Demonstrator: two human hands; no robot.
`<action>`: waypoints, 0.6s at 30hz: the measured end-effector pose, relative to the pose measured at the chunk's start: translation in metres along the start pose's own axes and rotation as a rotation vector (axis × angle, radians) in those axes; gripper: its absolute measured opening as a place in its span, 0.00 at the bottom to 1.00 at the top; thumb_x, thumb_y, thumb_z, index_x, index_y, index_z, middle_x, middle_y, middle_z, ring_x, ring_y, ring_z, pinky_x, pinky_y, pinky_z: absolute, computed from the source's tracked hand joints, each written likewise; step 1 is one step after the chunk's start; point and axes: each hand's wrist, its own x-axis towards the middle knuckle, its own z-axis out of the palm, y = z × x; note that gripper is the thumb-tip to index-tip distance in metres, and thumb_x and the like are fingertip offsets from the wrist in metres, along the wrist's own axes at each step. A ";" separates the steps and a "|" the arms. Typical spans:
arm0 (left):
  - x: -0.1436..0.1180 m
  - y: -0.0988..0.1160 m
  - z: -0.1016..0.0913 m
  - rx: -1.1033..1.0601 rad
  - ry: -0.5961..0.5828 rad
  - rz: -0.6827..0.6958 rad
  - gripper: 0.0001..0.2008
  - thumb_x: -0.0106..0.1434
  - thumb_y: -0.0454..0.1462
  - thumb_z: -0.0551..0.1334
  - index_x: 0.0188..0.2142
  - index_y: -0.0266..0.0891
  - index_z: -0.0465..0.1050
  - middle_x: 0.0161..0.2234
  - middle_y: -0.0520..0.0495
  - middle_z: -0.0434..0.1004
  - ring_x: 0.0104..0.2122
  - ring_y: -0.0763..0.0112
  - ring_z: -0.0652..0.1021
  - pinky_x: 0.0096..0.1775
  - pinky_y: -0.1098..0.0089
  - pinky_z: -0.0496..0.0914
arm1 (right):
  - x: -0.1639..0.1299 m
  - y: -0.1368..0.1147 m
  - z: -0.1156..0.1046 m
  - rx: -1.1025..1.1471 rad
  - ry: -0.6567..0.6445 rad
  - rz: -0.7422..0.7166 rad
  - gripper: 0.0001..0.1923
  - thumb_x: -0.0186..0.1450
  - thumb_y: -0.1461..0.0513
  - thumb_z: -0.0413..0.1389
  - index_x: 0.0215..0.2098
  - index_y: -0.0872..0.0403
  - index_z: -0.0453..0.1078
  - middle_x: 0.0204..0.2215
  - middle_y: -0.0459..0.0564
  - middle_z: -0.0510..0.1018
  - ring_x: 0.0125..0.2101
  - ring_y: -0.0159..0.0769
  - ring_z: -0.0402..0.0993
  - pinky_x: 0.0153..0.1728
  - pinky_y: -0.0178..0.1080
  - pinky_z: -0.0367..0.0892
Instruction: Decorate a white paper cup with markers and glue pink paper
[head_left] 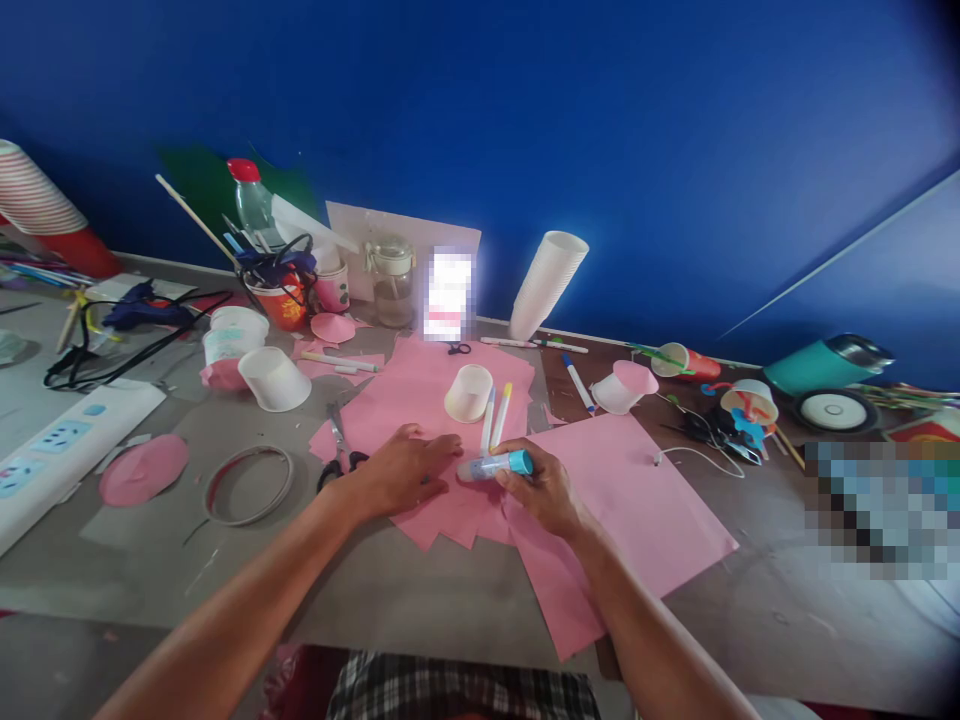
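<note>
My right hand (544, 488) grips a glue stick (499, 465) with a blue body, lying sideways over the pink paper sheets (637, 490). My left hand (409, 465) rests palm down on the pink paper, fingertips close to the glue stick's pale end. A white paper cup (469, 392) lies on its side just beyond my hands, with two markers (495, 415) next to it. Scissors (339, 450) lie just left of my left hand.
A stack of white cups (547, 285) leans at the wall. A power strip (52, 450), a wire ring (249, 485), a pink paper disc (142, 468), a glue gun (139, 305), jars and a bottle (251, 205) fill the left. Cups, a teal tumbler (825, 365) and cables sit right.
</note>
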 end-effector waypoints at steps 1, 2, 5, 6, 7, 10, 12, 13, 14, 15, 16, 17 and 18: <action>0.000 0.000 0.000 0.003 -0.004 0.000 0.23 0.63 0.38 0.58 0.57 0.45 0.57 0.56 0.48 0.75 0.51 0.64 0.76 0.59 0.59 0.57 | 0.000 0.000 0.000 -0.017 -0.007 -0.004 0.09 0.59 0.58 0.58 0.36 0.54 0.72 0.25 0.45 0.73 0.23 0.31 0.66 0.24 0.33 0.64; 0.000 0.000 0.000 0.006 -0.008 0.001 0.24 0.64 0.38 0.58 0.58 0.45 0.57 0.56 0.48 0.75 0.51 0.63 0.76 0.60 0.59 0.56 | 0.000 0.001 0.000 -0.029 -0.017 -0.005 0.09 0.60 0.58 0.58 0.36 0.54 0.72 0.26 0.46 0.74 0.24 0.31 0.67 0.25 0.33 0.64; 0.000 0.001 0.000 0.004 -0.010 0.002 0.24 0.64 0.38 0.58 0.59 0.45 0.57 0.56 0.46 0.74 0.51 0.62 0.76 0.60 0.58 0.56 | -0.002 0.003 -0.003 -0.053 -0.074 0.003 0.09 0.60 0.58 0.57 0.37 0.54 0.73 0.28 0.47 0.76 0.26 0.32 0.69 0.26 0.33 0.66; 0.000 0.001 0.000 -0.001 -0.005 0.000 0.24 0.63 0.38 0.58 0.59 0.45 0.57 0.56 0.46 0.75 0.51 0.62 0.76 0.60 0.57 0.56 | -0.002 0.003 -0.005 -0.056 -0.092 0.010 0.10 0.60 0.58 0.58 0.38 0.54 0.74 0.28 0.47 0.76 0.26 0.32 0.69 0.26 0.33 0.66; 0.000 0.002 0.000 -0.006 0.000 -0.001 0.24 0.63 0.37 0.58 0.59 0.45 0.57 0.56 0.46 0.75 0.51 0.61 0.76 0.60 0.57 0.56 | -0.003 0.003 -0.007 -0.050 -0.107 0.025 0.10 0.59 0.58 0.58 0.37 0.54 0.74 0.28 0.46 0.76 0.25 0.31 0.68 0.26 0.33 0.65; -0.001 0.002 0.000 -0.025 0.017 0.001 0.24 0.63 0.36 0.58 0.58 0.46 0.58 0.55 0.47 0.76 0.50 0.61 0.77 0.60 0.57 0.57 | -0.003 0.003 -0.014 0.026 -0.080 0.083 0.12 0.60 0.54 0.58 0.37 0.54 0.73 0.23 0.44 0.72 0.21 0.29 0.64 0.21 0.33 0.63; -0.001 0.002 -0.001 -0.029 0.027 0.011 0.23 0.63 0.37 0.58 0.57 0.46 0.59 0.55 0.47 0.76 0.50 0.60 0.77 0.59 0.56 0.58 | -0.002 0.004 -0.014 0.069 -0.002 0.094 0.14 0.60 0.52 0.58 0.37 0.54 0.72 0.20 0.42 0.68 0.18 0.29 0.60 0.19 0.33 0.61; -0.001 0.002 -0.001 -0.029 0.030 0.017 0.23 0.62 0.36 0.58 0.57 0.46 0.60 0.55 0.47 0.76 0.50 0.60 0.77 0.59 0.56 0.58 | -0.001 0.004 -0.013 0.070 0.034 0.085 0.14 0.61 0.52 0.58 0.37 0.54 0.72 0.20 0.42 0.67 0.18 0.29 0.60 0.19 0.33 0.61; 0.000 0.002 -0.002 -0.027 0.031 0.020 0.22 0.62 0.36 0.58 0.57 0.45 0.60 0.55 0.47 0.76 0.49 0.60 0.77 0.59 0.56 0.58 | -0.001 0.005 -0.011 0.056 0.054 0.072 0.14 0.61 0.52 0.58 0.37 0.54 0.72 0.20 0.42 0.68 0.18 0.29 0.60 0.19 0.33 0.61; 0.000 0.003 -0.002 -0.024 0.027 0.022 0.22 0.62 0.36 0.58 0.56 0.45 0.60 0.54 0.47 0.77 0.49 0.60 0.77 0.58 0.56 0.59 | 0.000 0.005 -0.008 0.035 0.055 0.057 0.13 0.60 0.54 0.58 0.37 0.54 0.72 0.22 0.43 0.69 0.19 0.29 0.61 0.20 0.33 0.61; 0.000 0.003 -0.003 -0.022 0.023 0.020 0.22 0.62 0.36 0.59 0.56 0.45 0.61 0.54 0.46 0.77 0.48 0.60 0.77 0.58 0.57 0.59 | 0.000 0.006 -0.005 0.008 0.038 0.041 0.12 0.60 0.55 0.58 0.38 0.54 0.72 0.24 0.44 0.72 0.20 0.29 0.63 0.22 0.33 0.62; 0.000 0.004 -0.004 -0.018 0.016 0.014 0.22 0.62 0.36 0.59 0.56 0.44 0.60 0.54 0.46 0.77 0.48 0.60 0.77 0.58 0.56 0.59 | 0.001 0.006 -0.003 -0.019 0.017 0.026 0.11 0.60 0.56 0.58 0.38 0.54 0.73 0.26 0.45 0.73 0.22 0.30 0.65 0.23 0.33 0.64; 0.001 0.005 -0.005 -0.013 0.007 0.007 0.22 0.62 0.35 0.59 0.56 0.44 0.60 0.54 0.46 0.77 0.49 0.60 0.77 0.58 0.56 0.59 | 0.001 0.006 -0.001 -0.046 -0.007 0.013 0.10 0.60 0.58 0.58 0.38 0.54 0.73 0.28 0.46 0.75 0.24 0.31 0.67 0.25 0.33 0.65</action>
